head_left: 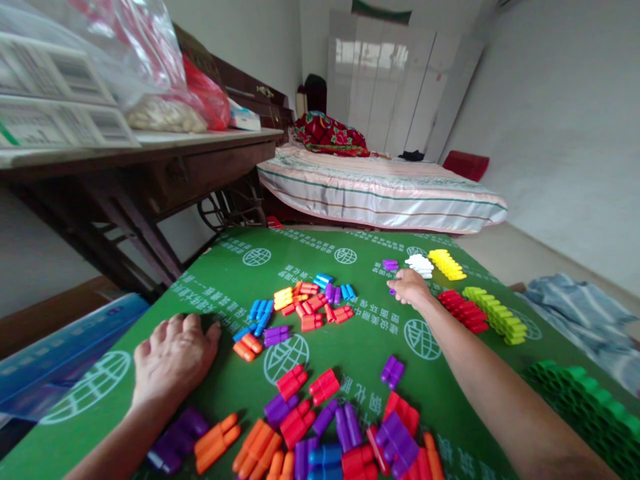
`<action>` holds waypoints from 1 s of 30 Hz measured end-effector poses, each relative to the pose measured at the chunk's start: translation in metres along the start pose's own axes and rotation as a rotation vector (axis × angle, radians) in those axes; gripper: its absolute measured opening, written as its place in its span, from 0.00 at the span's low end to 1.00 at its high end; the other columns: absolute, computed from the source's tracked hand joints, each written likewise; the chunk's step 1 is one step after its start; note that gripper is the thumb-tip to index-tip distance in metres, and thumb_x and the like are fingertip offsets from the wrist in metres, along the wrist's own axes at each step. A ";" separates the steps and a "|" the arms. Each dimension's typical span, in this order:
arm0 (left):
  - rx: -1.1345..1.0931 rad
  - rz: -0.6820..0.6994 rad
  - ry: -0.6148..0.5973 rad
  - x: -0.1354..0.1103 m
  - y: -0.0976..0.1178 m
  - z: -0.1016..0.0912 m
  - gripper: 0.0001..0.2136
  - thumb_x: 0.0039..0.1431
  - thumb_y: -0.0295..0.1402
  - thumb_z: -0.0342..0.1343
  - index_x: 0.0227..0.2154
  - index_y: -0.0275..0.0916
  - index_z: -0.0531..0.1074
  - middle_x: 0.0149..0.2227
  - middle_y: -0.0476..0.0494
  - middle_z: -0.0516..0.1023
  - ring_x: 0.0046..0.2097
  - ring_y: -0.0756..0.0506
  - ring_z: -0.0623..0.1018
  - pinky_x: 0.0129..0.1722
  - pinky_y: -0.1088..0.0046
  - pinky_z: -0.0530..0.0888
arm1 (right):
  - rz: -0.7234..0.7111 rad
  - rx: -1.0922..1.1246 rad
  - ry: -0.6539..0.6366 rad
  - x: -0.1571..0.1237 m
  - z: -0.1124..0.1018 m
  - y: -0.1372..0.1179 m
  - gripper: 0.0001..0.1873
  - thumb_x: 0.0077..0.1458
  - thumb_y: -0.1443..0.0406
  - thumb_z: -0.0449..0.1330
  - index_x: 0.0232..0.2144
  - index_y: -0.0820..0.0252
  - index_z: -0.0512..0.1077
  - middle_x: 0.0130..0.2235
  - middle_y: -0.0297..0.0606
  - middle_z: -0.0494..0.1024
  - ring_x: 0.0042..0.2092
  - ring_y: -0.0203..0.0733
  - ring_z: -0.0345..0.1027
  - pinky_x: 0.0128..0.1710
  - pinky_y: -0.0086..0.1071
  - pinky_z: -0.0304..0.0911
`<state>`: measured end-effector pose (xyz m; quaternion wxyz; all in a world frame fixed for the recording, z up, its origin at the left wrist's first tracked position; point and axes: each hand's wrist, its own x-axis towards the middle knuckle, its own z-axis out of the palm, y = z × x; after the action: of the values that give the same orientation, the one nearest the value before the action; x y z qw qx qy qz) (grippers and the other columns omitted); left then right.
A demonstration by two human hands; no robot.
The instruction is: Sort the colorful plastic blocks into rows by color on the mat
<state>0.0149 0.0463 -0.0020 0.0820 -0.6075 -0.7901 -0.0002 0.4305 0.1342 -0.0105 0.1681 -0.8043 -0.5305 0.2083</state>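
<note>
R hand (411, 288): grip is pinching a purple pc (392, 292) near the small purple block (390, 265). L hand (173, 357) is resting palm down, fingers loosely spread, holding nothing visible. White (419, 267), yellow (447, 265), red (463, 311), lime (494, 315) & green blocks (590, 403) are sitting colour-grouped, prob. done; mixed mid pile (311, 305) & near pile (299, 423) are awaiting sorting on desk (327, 350), purple apparently just starting.
</note>
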 end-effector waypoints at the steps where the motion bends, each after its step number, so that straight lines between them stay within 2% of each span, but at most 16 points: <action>1: 0.002 -0.004 -0.001 0.000 0.000 0.000 0.26 0.64 0.46 0.29 0.44 0.32 0.65 0.52 0.29 0.68 0.57 0.31 0.64 0.52 0.54 0.63 | 0.005 0.043 -0.005 0.002 0.001 0.001 0.17 0.55 0.60 0.59 0.44 0.63 0.74 0.20 0.36 0.77 0.20 0.38 0.70 0.20 0.28 0.64; 3: 0.009 -0.004 -0.003 0.001 0.000 0.001 0.25 0.64 0.46 0.29 0.44 0.32 0.65 0.52 0.29 0.68 0.58 0.31 0.64 0.52 0.55 0.63 | -0.007 0.104 -0.018 0.001 0.000 0.003 0.22 0.54 0.59 0.60 0.50 0.64 0.71 0.18 0.33 0.76 0.17 0.36 0.68 0.17 0.26 0.61; 5: 0.012 0.002 0.006 0.001 -0.001 0.001 0.25 0.64 0.46 0.30 0.44 0.33 0.65 0.52 0.29 0.68 0.58 0.31 0.64 0.52 0.55 0.63 | -0.034 0.127 -0.050 0.000 -0.002 0.005 0.24 0.50 0.61 0.64 0.49 0.63 0.71 0.17 0.31 0.74 0.16 0.35 0.66 0.16 0.24 0.60; 8: 0.011 0.001 0.016 0.000 -0.001 0.001 0.24 0.64 0.46 0.31 0.44 0.33 0.65 0.51 0.30 0.69 0.57 0.32 0.65 0.52 0.55 0.64 | -0.077 0.105 -0.104 0.000 -0.005 0.008 0.19 0.44 0.63 0.68 0.41 0.60 0.76 0.15 0.28 0.72 0.16 0.34 0.65 0.16 0.24 0.58; 11: 0.001 0.002 0.009 -0.001 0.000 0.000 0.25 0.64 0.46 0.30 0.44 0.33 0.65 0.51 0.30 0.68 0.57 0.32 0.65 0.51 0.55 0.64 | -0.096 0.039 -0.094 0.004 -0.005 0.010 0.08 0.47 0.60 0.66 0.30 0.58 0.77 0.15 0.29 0.72 0.16 0.34 0.64 0.18 0.25 0.58; 16: 0.002 0.001 0.010 -0.001 0.000 -0.001 0.25 0.64 0.45 0.30 0.44 0.33 0.65 0.51 0.30 0.68 0.57 0.32 0.65 0.52 0.55 0.63 | -0.068 -0.061 -0.030 0.006 -0.004 0.011 0.14 0.53 0.55 0.60 0.22 0.56 0.76 0.17 0.31 0.74 0.20 0.35 0.69 0.24 0.27 0.61; 21: -0.010 0.005 0.019 0.000 -0.001 0.001 0.25 0.64 0.46 0.30 0.44 0.32 0.65 0.51 0.29 0.68 0.57 0.31 0.65 0.51 0.54 0.63 | 0.019 -0.171 0.009 0.003 -0.008 0.008 0.20 0.55 0.50 0.55 0.22 0.57 0.75 0.19 0.37 0.75 0.23 0.38 0.71 0.28 0.30 0.62; 23: -0.005 0.013 0.020 0.001 -0.001 0.002 0.25 0.64 0.46 0.30 0.44 0.33 0.65 0.51 0.30 0.68 0.57 0.31 0.65 0.51 0.54 0.63 | 0.008 -0.179 0.020 0.004 -0.009 0.009 0.23 0.55 0.47 0.54 0.23 0.57 0.76 0.20 0.38 0.76 0.25 0.40 0.72 0.28 0.31 0.63; 27: 0.010 0.015 0.023 0.001 -0.002 0.005 0.25 0.64 0.46 0.29 0.43 0.33 0.65 0.51 0.30 0.68 0.57 0.32 0.64 0.52 0.55 0.64 | -0.012 -0.218 0.083 0.010 -0.010 0.017 0.19 0.48 0.47 0.61 0.26 0.56 0.76 0.25 0.37 0.78 0.29 0.40 0.73 0.28 0.30 0.62; 30: 0.032 0.002 0.029 0.002 -0.004 0.008 0.25 0.64 0.46 0.29 0.44 0.34 0.65 0.51 0.31 0.68 0.57 0.32 0.65 0.52 0.55 0.64 | -0.003 -0.173 0.067 0.016 -0.010 0.022 0.19 0.46 0.49 0.64 0.33 0.56 0.77 0.26 0.36 0.79 0.28 0.39 0.73 0.28 0.28 0.61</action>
<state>0.0100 0.0480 -0.0092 0.1032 -0.6069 -0.7881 0.0035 0.4581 0.1402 -0.0153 0.1159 -0.8216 -0.5417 0.1345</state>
